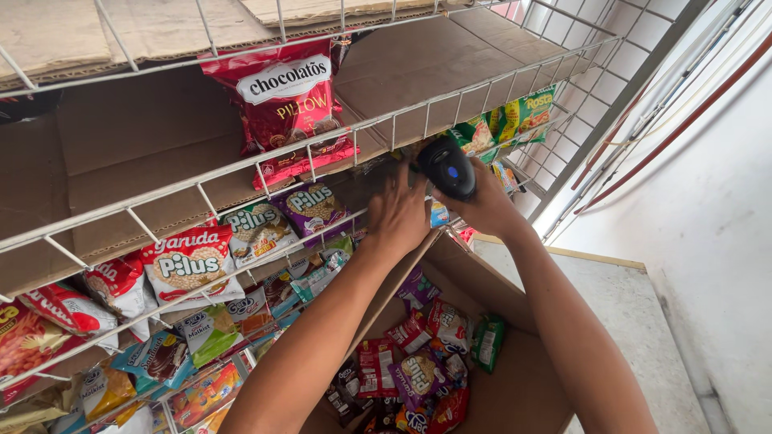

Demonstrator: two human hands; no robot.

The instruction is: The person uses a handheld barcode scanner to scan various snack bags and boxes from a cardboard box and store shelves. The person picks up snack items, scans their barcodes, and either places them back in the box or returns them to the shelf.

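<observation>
— Where do we have the scanner?
— In our right hand, gripped around its lower part, raised to the wire shelf. It's black, rounded, with a blue button, its long axis tilting up-left toward the shelf edge.
— And our left hand?
— Just left of it, touching, fingers curled; whether it holds anything, we cannot tell. The cardboard box of snack packets sits below.

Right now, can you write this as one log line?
right hand: holds black scanner | left hand: touching wire shelf | below: cardboard box of snack packets
</observation>
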